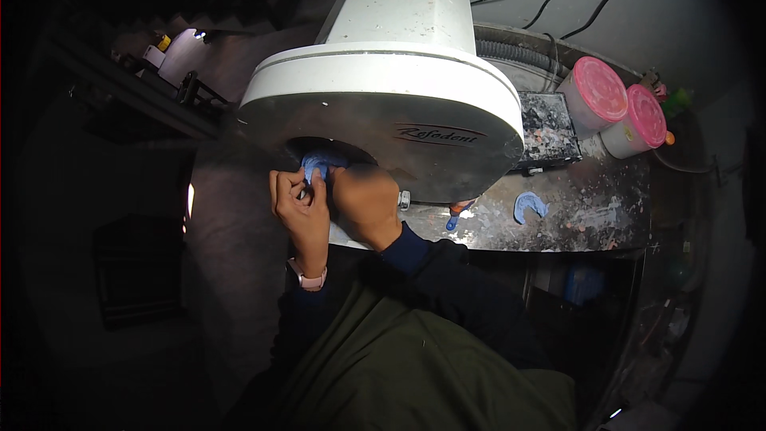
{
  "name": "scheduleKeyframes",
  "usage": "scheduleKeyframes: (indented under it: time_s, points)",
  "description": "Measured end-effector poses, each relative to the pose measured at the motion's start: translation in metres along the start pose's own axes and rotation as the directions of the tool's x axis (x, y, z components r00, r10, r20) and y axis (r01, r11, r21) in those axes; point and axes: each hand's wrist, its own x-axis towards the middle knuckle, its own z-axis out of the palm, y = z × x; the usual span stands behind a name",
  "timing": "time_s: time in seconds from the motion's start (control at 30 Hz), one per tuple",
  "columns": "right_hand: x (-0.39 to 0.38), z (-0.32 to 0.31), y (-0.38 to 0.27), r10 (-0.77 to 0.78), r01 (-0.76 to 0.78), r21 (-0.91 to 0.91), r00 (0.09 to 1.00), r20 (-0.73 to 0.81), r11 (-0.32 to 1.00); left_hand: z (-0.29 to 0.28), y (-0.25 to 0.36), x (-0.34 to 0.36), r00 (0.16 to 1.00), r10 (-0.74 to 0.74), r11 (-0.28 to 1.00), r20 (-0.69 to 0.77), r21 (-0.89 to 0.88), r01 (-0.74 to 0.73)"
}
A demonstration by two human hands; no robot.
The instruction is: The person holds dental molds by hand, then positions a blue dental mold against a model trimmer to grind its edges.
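Observation:
A blue dental cast (317, 161) sits inside the round dark opening in the front of a white machine with a dark grey face (447, 156). My left hand (302, 219) grips the cast with bent fingers and thumb, a pale watch band at its wrist. My right hand (367, 211) is closed against the cast's right side, its back toward me and blurred, most fingertips hidden. A metal fitting (404, 199) sticks out just right of this hand.
The speckled worktop (598, 219) holds a second blue cast (531, 204), a small blue-tipped item (453, 219), a paint-stained dark box (546, 128) and two pink-lidded buckets (598, 88). Cables and a ribbed hose (511, 52) run behind. A dim floor and furniture lie to the left.

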Motion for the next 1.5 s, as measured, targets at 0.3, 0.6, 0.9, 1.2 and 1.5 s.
scheduleKeyframes:
  time_s: [0.3,0.6,0.9,1.2,1.5]
  points:
    - [-0.003,-0.004,-0.002,-0.001,0.001,0.000,1.000,-0.007,1.000,0.000,0.000,-0.001,0.995,0.101,0.992,-0.012,0.079,-0.099]
    - [-0.004,-0.003,-0.004,0.018,-0.018,-0.008,1.000,-0.013,1.000,-0.004,0.005,0.003,0.995,0.100,0.991,-0.018,0.091,-0.098]
    - [-0.016,-0.024,-0.023,0.030,-0.030,0.076,1.000,0.003,0.997,-0.030,0.010,0.007,0.993,0.113,0.981,0.034,0.157,-0.117]
    - [-0.011,-0.022,-0.027,-0.024,0.016,0.071,0.994,0.108,0.997,-0.035,0.007,0.019,1.000,0.016,0.999,0.025,0.041,-0.017]
    - [-0.013,-0.018,-0.029,-0.021,0.023,-0.007,0.985,0.170,1.000,-0.028,-0.002,0.020,1.000,0.025,0.995,0.003,0.093,-0.025]
